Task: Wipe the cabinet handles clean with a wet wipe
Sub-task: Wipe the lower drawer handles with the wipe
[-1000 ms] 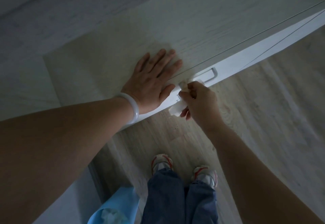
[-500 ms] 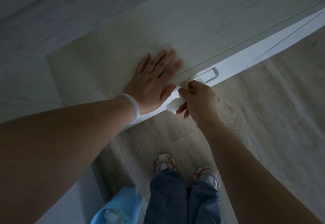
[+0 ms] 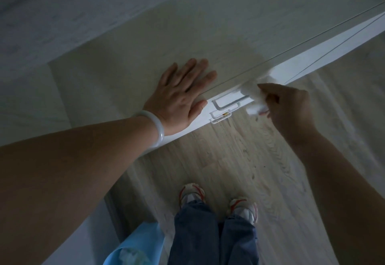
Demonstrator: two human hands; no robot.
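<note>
Cabinet handles (image 3: 229, 103), two pale bars, sit at frame centre on the white cabinet front (image 3: 312, 52). Right hand (image 3: 289, 106) pinches the wet wipe (image 3: 255, 98) at the upper bar's right end. Left hand (image 3: 183, 96) lies flat, fingers straight, on the surface (image 3: 145, 46).

home | pale wood-grain cabinet (image 3: 187, 41) | wood-plank floor (image 3: 239, 160)

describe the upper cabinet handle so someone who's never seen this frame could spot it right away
Start at the pale cabinet top under the flat left hand, then drop to the white front face just below its edge. The upper handle sits there between the left thumb and the wet wipe in the right hand. It is the larger bar; the smaller handle lies directly below it.
</note>
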